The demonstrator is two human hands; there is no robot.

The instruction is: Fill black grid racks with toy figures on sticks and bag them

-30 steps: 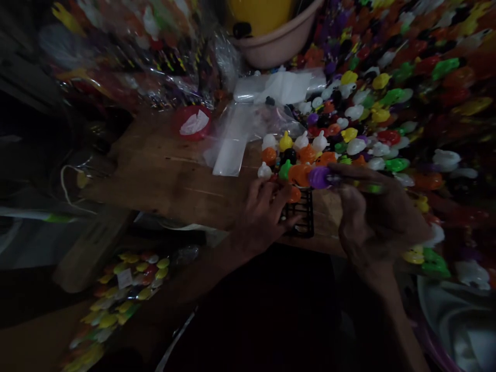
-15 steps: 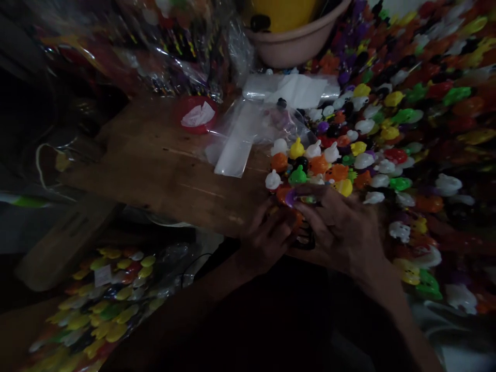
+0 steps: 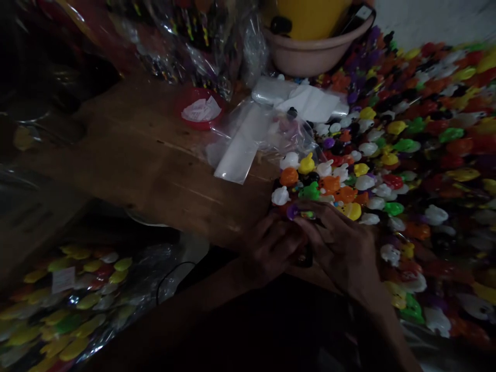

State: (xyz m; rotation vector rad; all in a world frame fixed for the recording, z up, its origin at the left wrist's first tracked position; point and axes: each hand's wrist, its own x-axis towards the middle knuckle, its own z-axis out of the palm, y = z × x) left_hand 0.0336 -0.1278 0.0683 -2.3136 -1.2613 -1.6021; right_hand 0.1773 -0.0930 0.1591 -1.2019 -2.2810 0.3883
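Observation:
My right hand (image 3: 339, 243) pinches a small purple plastic piece (image 3: 293, 212) between thumb and forefinger, with a green and yellow bit (image 3: 308, 214) showing beside it. Pressed close on the left, my left hand (image 3: 273, 245) has its fingers curled; what they hold is hidden in the dark. Just beyond my fingers stand several small plastic toy figures, among them a white figure (image 3: 280, 196), a green figure (image 3: 309, 191) and a yellow figure (image 3: 351, 211). A dark edge of some object (image 3: 304, 258) shows below my hands, too dim to name.
Many colourful toy figures (image 3: 403, 144) heap up on the right. On the wooden table (image 3: 155, 170) lie clear plastic bags (image 3: 242, 150) and a red bowl (image 3: 199, 124) with paper. A pink basin (image 3: 310, 57) stands behind. Lower left, more toys (image 3: 73, 320) lie beside plastic wrap.
The view has shifted, so the table things sit slightly lower and further right. My hands stay together at the purple piece; the orange item seen between them earlier is now mostly covered.

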